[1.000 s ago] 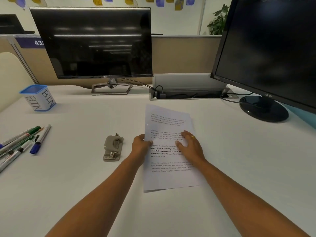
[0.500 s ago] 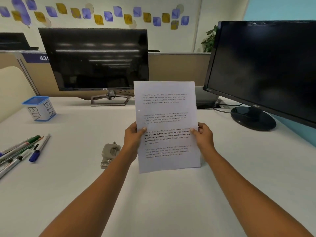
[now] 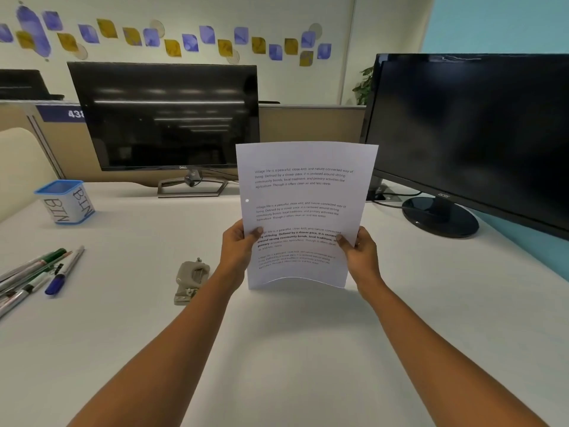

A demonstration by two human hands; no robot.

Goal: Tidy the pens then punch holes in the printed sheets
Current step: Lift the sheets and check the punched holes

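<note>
**Sheets upright in both hands, pens loose on the desk**

My main worry is alignment. The printed sheets (image 3: 303, 211) stand on end in front of me and bow out along the bottom edge. If that bow stays when they go to the hole punch (image 3: 191, 280), the pages could fan apart and the holes would land unevenly. I can see one small punched hole (image 3: 247, 200) in the left margin, and a second pass that drifts from that line would spoil the margin. I cannot tell how many sheets are in the stack, or whether the bottom edge rests on the desk (image 3: 277, 349) or sits just above it.

The order of work is a second concern. The pens (image 3: 34, 278) lie scattered at the far left of the desk, well apart from the blue BIN pot (image 3: 66, 201), so I judge the tidying is not yet done. Punching now would skip it.

The grip is light and low on the page, so the tall upper half could flop forward.

My left hand (image 3: 238, 249) pinches the left edge, with the thumb on the printed face and the fingers curled behind. My right hand (image 3: 360, 252) grips the right edge the same way, at about the same height. The hole punch sits on the desk just left of my left wrist, and nothing is touching it.
</note>
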